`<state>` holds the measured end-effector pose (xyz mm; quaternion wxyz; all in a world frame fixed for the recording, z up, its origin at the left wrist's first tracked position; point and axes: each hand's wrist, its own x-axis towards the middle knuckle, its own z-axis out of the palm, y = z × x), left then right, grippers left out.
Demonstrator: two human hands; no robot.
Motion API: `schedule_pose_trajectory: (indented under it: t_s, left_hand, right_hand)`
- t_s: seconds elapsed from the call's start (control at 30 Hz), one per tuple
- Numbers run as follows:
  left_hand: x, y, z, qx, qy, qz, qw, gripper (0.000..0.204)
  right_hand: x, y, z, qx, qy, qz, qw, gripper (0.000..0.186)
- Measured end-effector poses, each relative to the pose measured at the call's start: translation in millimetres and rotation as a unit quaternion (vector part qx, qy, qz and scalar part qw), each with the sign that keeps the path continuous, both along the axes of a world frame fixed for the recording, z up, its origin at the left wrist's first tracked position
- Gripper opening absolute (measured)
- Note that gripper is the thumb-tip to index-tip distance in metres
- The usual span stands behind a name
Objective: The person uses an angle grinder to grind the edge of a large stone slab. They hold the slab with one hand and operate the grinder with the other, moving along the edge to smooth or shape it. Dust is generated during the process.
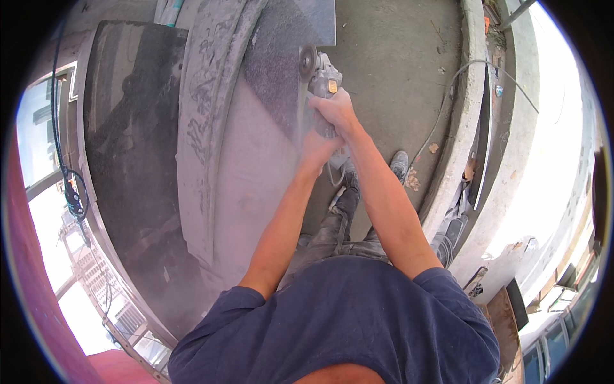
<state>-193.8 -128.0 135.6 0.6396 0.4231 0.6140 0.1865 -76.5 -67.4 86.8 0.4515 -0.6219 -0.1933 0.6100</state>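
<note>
Grey with dust, an angle grinder (326,82) is at the right edge of a dark stone slab (275,83). The right hand (336,110) wraps its grip around the body; the left hand (317,150) clasps it farther back. Rightward, a cable (441,106) crosses the concrete floor (396,70).

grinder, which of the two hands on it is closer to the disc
The right hand: it grips the grinder up near the disc, while the left hand grips it farther back.
</note>
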Motion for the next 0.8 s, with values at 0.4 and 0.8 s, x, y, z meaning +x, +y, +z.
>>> schedule_pose_trajectory:
  t_s: [0.4, 0.8]
  left_hand:
    - [-9, -28, -1, 0.014, -0.019, 0.017, 1.0, 0.023]
    - [-4, -16, 0, -0.045, 0.01, 0.02, 0.999, 0.029]
  right_hand:
    - [-9, -26, 3, -0.007, -0.008, 0.007, 1.0, 0.033]
    - [-1, -12, 2, -0.021, 0.021, 0.023, 0.999, 0.027]
